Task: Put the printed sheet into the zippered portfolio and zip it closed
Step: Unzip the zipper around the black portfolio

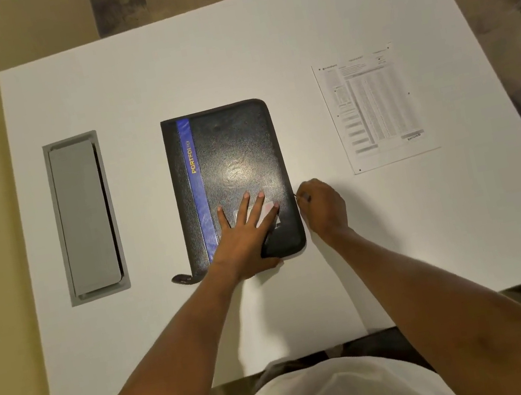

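Flat left hand pins the black blue-striped zippered portfolio steady while the right hand pinches its zipper pull

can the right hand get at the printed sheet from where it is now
Probably yes: the printed sheet lies flat on the table beyond the right hand, nothing between them. It must first release the zipper pull.
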A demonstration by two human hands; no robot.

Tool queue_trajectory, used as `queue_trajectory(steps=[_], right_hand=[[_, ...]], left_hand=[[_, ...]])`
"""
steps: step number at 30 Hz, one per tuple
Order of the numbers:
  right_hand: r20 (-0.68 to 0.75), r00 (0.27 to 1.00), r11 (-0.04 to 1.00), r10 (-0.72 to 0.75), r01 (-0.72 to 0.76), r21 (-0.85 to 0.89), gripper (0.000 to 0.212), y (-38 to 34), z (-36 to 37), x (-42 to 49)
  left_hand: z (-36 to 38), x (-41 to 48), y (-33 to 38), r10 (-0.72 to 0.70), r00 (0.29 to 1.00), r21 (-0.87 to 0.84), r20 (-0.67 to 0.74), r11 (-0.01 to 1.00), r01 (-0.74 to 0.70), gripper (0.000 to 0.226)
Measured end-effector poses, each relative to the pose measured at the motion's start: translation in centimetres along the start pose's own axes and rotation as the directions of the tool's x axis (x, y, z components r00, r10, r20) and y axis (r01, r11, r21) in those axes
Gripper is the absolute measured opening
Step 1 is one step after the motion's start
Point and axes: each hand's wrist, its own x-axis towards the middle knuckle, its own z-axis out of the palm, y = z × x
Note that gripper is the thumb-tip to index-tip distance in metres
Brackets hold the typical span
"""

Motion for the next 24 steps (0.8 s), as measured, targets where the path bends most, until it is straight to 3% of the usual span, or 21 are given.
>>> queue_trajectory(steps=[7,16,24], right_hand=[[-0.021,0.999,0.999,-0.025,0.026,0.045,0.009,1.7,0.5,-2.8],[-0.039,0.999,0.99,-0.038,0.043,0.133,0.011,5.3,2.9,-9.8],[-0.07,0.997,0.973,-0.04,0.055,0.225,0.005,2.4,7.3,-14.1]], left_hand=[[0.1,-0.4,0.2,0.028,1.0,0.032,-0.012,0.999,-0.028,0.114],[-0.3,-0.6,0.7,0.043,0.999,0.068,-0.001,0.997,-0.043,0.108],[0.0,-0.2,0.6,0.057,0.998,0.08,0.006,0.995,-0.057,0.108]])
